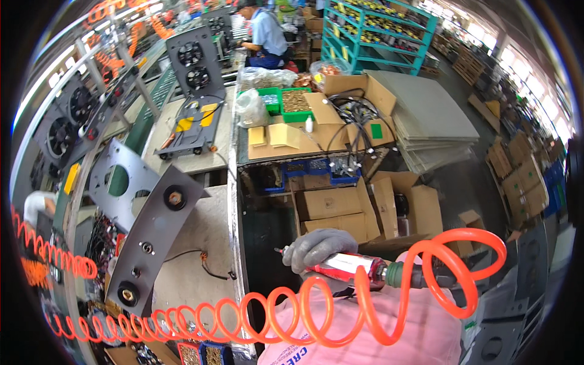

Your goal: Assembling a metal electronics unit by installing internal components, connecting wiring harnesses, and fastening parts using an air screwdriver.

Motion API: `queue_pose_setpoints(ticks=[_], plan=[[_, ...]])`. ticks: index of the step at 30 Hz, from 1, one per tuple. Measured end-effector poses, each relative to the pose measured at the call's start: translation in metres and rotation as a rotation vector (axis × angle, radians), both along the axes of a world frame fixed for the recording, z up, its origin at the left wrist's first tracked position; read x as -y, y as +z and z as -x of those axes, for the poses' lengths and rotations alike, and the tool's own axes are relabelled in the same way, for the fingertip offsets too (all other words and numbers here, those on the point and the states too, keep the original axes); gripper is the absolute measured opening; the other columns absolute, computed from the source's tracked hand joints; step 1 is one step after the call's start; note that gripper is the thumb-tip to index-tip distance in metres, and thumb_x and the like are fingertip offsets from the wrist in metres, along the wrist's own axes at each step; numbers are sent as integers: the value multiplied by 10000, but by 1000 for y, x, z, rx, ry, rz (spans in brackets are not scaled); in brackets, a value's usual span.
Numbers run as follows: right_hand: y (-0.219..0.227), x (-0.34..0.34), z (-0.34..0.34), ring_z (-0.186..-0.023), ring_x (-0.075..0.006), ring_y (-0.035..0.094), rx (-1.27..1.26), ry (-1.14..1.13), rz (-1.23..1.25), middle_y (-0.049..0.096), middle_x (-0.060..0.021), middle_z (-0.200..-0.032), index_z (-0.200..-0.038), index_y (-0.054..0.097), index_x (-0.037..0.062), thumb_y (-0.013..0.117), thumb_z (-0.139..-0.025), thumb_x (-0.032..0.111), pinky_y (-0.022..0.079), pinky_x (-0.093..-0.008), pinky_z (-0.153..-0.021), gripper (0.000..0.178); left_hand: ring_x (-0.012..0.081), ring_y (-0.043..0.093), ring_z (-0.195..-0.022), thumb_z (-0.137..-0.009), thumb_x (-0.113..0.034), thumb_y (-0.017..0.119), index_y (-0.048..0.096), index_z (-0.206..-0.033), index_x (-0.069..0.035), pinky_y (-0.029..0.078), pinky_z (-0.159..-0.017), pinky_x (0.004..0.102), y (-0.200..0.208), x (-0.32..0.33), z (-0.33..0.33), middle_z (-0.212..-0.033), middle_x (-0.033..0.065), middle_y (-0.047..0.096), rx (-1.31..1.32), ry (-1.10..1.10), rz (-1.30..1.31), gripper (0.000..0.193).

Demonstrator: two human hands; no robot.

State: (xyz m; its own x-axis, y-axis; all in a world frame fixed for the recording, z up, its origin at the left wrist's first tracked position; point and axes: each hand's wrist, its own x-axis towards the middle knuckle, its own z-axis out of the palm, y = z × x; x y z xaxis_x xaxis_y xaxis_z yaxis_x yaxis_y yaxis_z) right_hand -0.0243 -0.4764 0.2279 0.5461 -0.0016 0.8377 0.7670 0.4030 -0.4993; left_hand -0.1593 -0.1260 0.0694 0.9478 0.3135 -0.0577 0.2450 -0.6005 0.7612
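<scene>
A red pneumatic screwdriver (348,266) lies almost level across the lower middle of the view, just above the person's pink shirt (371,337), its thin bit pointing left toward the steel edge of the workbench (234,201). The tool's body is glossy red with a pale reflective band along its side and a dark green collar at the rear, where an orange coiled air hose (426,286) joins it, loops once to the right and then trails in tight coils down and left across the bottom of the frame.

One hand in a grey knit glove (316,246) is clenched over the front of the screwdriver, fingers curled down around the barrel and knuckles up, the bit poking out beyond them. Which of the person's hands this is cannot be told, since the forearm is hidden behind the tool and shirt; no second hand of the wearer shows.

To the left, a dark grey metal panel (155,243) with brass terminals leans on the bench, well apart from the bit. Beyond it stand cardboard boxes (340,207), green bins of small parts (286,100) and black fan assemblies (191,61). Another person in a blue shirt (267,33) works at the far end of the line.
</scene>
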Motion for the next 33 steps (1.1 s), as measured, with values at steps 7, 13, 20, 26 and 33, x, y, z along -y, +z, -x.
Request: queue_pose_setpoints(ticks=[7, 13, 20, 26, 33], plan=[[0, 14, 24, -679, -251, 612, -58, -214, -10, 601, -107, -754, -888, 572, 27, 669, -669, -26, 515, -349, -653, 246, 183, 474, -665, -835, -164, 525, 514, -1034, -33, 397, -573, 289, 0, 71, -74, -834, 87, 543, -99, -93, 721, 238], [9, 29, 41, -682, -261, 604, 4, -291, -25, 588, -119, -755, -907, 559, 15, 636, -705, -34, 507, -369, -650, 222, 144, 456, -637, -835, -139, 541, 518, -1011, -37, 386, -553, 259, 6, 104, -113, -808, 58, 535, -195, -263, 1123, 205], [3, 44, 80, -684, -267, 605, -83, -400, -77, 586, -129, -761, -921, 559, 13, 624, -712, -42, 508, -376, -652, 226, 98, 435, -604, -834, -110, 559, 523, -984, -42, 373, -530, 224, 24, 193, -162, -778, 24, 526, -451, -643, 1617, 168], [-10, 49, 107, -686, -271, 605, -113, -515, -164, 584, -137, -766, -933, 558, 12, 614, -718, -48, 510, -382, -653, 230, 75, 399, -530, -857, -247, 564, 544, -817, -65, 341, -456, 207, 44, 283, -142, -662, -6, 489, -963, -664, 1712, 187], [-3, 53, 109, -591, -250, 571, 55, -716, -49, 565, -146, -711, -949, 533, -12, 585, -692, -94, 499, -378, -567, 275, 115, 495, -608, -877, -248, 528, 526, -815, -75, 426, -549, 232, 69, 304, -130, -695, 8, 531, -986, -619, 1587, 184]])
